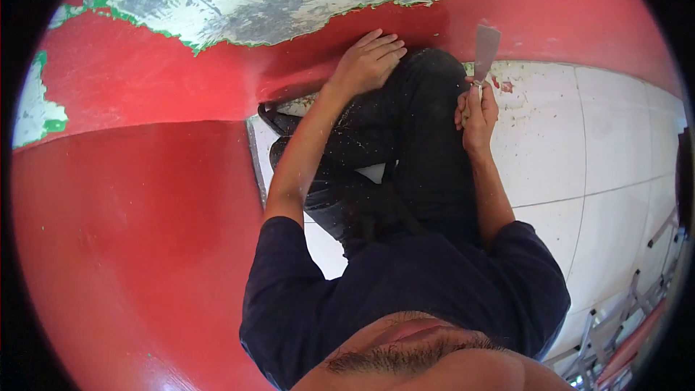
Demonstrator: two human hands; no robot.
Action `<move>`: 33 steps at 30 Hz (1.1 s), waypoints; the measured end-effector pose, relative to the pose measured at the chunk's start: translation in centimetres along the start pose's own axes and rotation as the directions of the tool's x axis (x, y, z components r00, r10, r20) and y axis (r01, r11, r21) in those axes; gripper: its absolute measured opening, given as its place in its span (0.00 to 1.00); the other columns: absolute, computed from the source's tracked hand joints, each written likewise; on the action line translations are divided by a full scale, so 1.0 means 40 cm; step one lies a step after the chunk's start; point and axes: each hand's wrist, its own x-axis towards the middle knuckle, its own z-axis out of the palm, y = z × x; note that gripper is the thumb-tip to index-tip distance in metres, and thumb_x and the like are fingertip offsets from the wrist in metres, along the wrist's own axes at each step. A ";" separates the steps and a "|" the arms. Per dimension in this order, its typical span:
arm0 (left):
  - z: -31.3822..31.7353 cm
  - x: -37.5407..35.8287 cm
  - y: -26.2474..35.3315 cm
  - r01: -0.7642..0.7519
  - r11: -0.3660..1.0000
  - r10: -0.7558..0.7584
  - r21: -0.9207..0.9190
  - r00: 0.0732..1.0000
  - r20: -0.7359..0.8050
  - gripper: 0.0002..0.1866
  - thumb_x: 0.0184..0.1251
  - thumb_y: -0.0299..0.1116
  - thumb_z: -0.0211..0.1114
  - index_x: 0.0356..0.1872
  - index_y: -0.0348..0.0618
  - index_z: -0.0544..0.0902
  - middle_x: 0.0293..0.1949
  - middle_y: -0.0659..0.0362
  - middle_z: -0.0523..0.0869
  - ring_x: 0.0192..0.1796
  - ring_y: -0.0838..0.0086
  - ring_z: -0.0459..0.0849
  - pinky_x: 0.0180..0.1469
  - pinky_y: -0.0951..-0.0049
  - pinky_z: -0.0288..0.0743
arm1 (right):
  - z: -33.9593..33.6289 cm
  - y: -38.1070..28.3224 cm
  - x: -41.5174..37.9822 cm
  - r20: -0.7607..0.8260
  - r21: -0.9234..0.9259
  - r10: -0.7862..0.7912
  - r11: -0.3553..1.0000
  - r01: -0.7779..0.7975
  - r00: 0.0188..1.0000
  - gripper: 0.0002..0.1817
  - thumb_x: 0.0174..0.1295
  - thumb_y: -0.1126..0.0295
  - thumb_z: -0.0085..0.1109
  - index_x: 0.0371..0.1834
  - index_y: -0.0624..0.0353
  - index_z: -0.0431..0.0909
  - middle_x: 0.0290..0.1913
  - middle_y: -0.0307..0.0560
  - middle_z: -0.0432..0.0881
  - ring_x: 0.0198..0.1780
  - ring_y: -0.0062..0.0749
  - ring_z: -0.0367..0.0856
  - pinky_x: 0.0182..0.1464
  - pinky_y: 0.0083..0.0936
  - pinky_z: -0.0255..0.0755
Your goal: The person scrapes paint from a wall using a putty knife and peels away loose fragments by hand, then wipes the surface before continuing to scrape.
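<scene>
My right hand [478,112] is closed around the handle of a putty knife [487,51], whose flat metal blade points up and away from me. Beside it is my dark-trousered knee [434,65]. My left hand [369,64] holds nothing; its fingers are extended and slightly apart, near the red wall [304,65] and just left of the knee. Higher on the wall, a large stripped patch [253,7] shows white and grey, with ragged green edges.
Red wall surface [137,224] continues down the left side, with a smaller stripped patch [36,105]. White floor tiles [539,145] lie to the right, scattered with paint flakes near the wall. Metal-legged furniture [615,333] stands at the lower right.
</scene>
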 end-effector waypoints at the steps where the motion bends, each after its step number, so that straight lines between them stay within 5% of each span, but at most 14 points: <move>1: -0.016 -0.006 0.044 0.181 0.958 -0.193 -0.221 0.981 -0.034 0.20 0.70 0.40 0.57 0.60 0.47 0.76 0.58 0.60 0.82 0.61 0.72 0.78 0.66 0.63 0.66 | 0.003 -0.003 0.001 0.070 -0.001 0.018 1.000 -0.018 0.997 0.16 0.75 0.60 0.44 0.57 0.57 0.70 0.23 0.35 0.70 0.17 0.14 0.66 0.16 0.12 0.57; 2: -0.043 -0.011 0.096 0.339 0.835 -0.389 -0.433 0.921 -0.030 0.21 0.71 0.42 0.57 0.61 0.47 0.76 0.56 0.60 0.84 0.59 0.70 0.80 0.65 0.63 0.68 | 0.018 -0.014 -0.001 0.145 -0.004 0.040 0.999 -0.040 0.989 0.16 0.75 0.61 0.44 0.58 0.57 0.70 0.23 0.35 0.71 0.18 0.13 0.67 0.17 0.12 0.58; 3: -0.080 0.005 0.147 0.428 0.446 -0.601 -0.786 0.794 0.092 0.25 0.73 0.50 0.53 0.62 0.44 0.74 0.56 0.56 0.83 0.57 0.66 0.82 0.61 0.60 0.72 | 0.038 -0.024 -0.001 0.221 -0.011 0.059 0.998 -0.058 0.973 0.17 0.75 0.61 0.44 0.60 0.57 0.70 0.24 0.35 0.72 0.18 0.12 0.67 0.18 0.12 0.58; 5: -0.040 0.006 0.178 0.155 -0.140 -0.628 -0.978 0.750 0.208 0.28 0.74 0.54 0.50 0.64 0.43 0.72 0.55 0.54 0.83 0.54 0.63 0.83 0.58 0.60 0.74 | 0.112 -0.037 -0.003 0.354 -0.184 0.105 0.982 -0.041 0.929 0.20 0.74 0.63 0.43 0.66 0.57 0.66 0.25 0.36 0.73 0.19 0.14 0.69 0.19 0.12 0.59; 6: -0.045 0.010 0.190 -0.042 -0.423 -0.613 -0.905 0.749 0.251 0.30 0.74 0.55 0.48 0.64 0.42 0.71 0.55 0.53 0.83 0.53 0.62 0.83 0.57 0.60 0.75 | 0.151 -0.046 -0.002 0.413 -0.278 0.137 0.960 -0.018 0.900 0.23 0.74 0.63 0.43 0.69 0.56 0.64 0.26 0.37 0.73 0.19 0.15 0.69 0.20 0.12 0.60; 7: -0.055 0.011 0.193 -0.123 -0.487 -0.596 -0.865 0.771 0.226 0.29 0.76 0.56 0.44 0.61 0.41 0.72 0.52 0.52 0.82 0.53 0.57 0.83 0.56 0.57 0.77 | 0.190 -0.059 0.003 0.449 -0.335 0.082 0.938 0.083 0.890 0.23 0.72 0.66 0.45 0.70 0.56 0.64 0.30 0.42 0.76 0.24 0.23 0.74 0.27 0.18 0.66; 12: -0.076 0.010 0.127 -0.621 -0.555 -0.766 -0.553 0.641 0.049 0.16 0.77 0.47 0.48 0.46 0.48 0.76 0.42 0.57 0.83 0.52 0.59 0.83 0.54 0.52 0.77 | 0.331 -0.161 0.052 0.662 -0.523 -0.244 0.528 0.670 0.709 0.26 0.65 0.74 0.53 0.68 0.56 0.68 0.47 0.58 0.83 0.45 0.49 0.84 0.49 0.33 0.75; 13: -0.091 0.021 0.119 -0.681 -0.548 -0.788 -0.486 0.615 0.025 0.15 0.77 0.47 0.48 0.46 0.49 0.77 0.42 0.58 0.83 0.51 0.60 0.83 0.54 0.52 0.77 | 0.346 -0.165 0.067 0.641 -0.523 -0.247 0.552 0.649 0.726 0.22 0.64 0.74 0.56 0.63 0.56 0.75 0.49 0.59 0.82 0.48 0.46 0.85 0.49 0.32 0.76; 17: -0.120 0.067 0.093 -0.822 -0.511 -0.843 -0.251 0.536 -0.038 0.17 0.72 0.55 0.53 0.40 0.53 0.76 0.37 0.61 0.83 0.47 0.61 0.83 0.52 0.54 0.78 | 0.445 -0.270 0.105 0.722 -0.662 -0.088 0.201 0.722 0.686 0.19 0.63 0.70 0.59 0.58 0.48 0.80 0.40 0.57 0.84 0.38 0.49 0.85 0.39 0.35 0.78; 21: -0.138 0.050 0.089 -0.838 -0.544 -0.820 -0.036 0.540 -0.188 0.21 0.69 0.61 0.48 0.37 0.56 0.76 0.37 0.65 0.84 0.49 0.61 0.82 0.59 0.53 0.73 | 0.522 -0.320 0.074 0.856 -0.516 -0.053 -0.150 0.843 0.515 0.18 0.63 0.71 0.59 0.56 0.46 0.80 0.36 0.56 0.84 0.35 0.53 0.83 0.35 0.40 0.77; 24: -0.155 0.052 0.090 -0.798 -0.590 -0.796 0.120 0.552 -0.248 0.20 0.70 0.60 0.47 0.38 0.57 0.76 0.38 0.65 0.85 0.52 0.61 0.81 0.64 0.51 0.68 | 0.576 -0.334 0.046 0.872 -0.471 -0.044 -0.342 0.813 0.487 0.17 0.62 0.73 0.58 0.55 0.47 0.80 0.36 0.56 0.84 0.35 0.53 0.83 0.36 0.42 0.78; 27: -0.171 0.057 0.082 -0.765 -0.602 -0.784 0.228 0.512 -0.351 0.20 0.71 0.59 0.47 0.39 0.56 0.76 0.39 0.67 0.84 0.53 0.63 0.81 0.66 0.51 0.65 | 0.622 -0.381 0.015 0.786 -0.473 0.175 -0.446 0.760 0.593 0.17 0.62 0.73 0.57 0.55 0.48 0.80 0.38 0.57 0.83 0.39 0.52 0.84 0.37 0.40 0.79; 29: -0.191 0.066 0.111 -0.740 -0.632 -0.741 0.230 0.492 -0.456 0.19 0.71 0.58 0.48 0.42 0.57 0.77 0.40 0.70 0.83 0.54 0.67 0.80 0.68 0.51 0.61 | 0.621 -0.407 -0.011 0.815 -0.461 0.132 -0.442 0.770 0.564 0.17 0.62 0.73 0.57 0.55 0.49 0.80 0.39 0.58 0.83 0.39 0.52 0.84 0.37 0.39 0.80; 33: -0.180 0.072 0.101 -0.776 -0.544 -0.835 0.318 0.465 -0.295 0.15 0.72 0.53 0.49 0.43 0.57 0.76 0.39 0.72 0.82 0.54 0.68 0.80 0.71 0.51 0.57 | 0.666 -0.411 0.003 0.774 -0.432 0.241 -0.477 0.766 0.586 0.15 0.60 0.75 0.58 0.50 0.50 0.82 0.36 0.57 0.82 0.35 0.51 0.84 0.36 0.38 0.78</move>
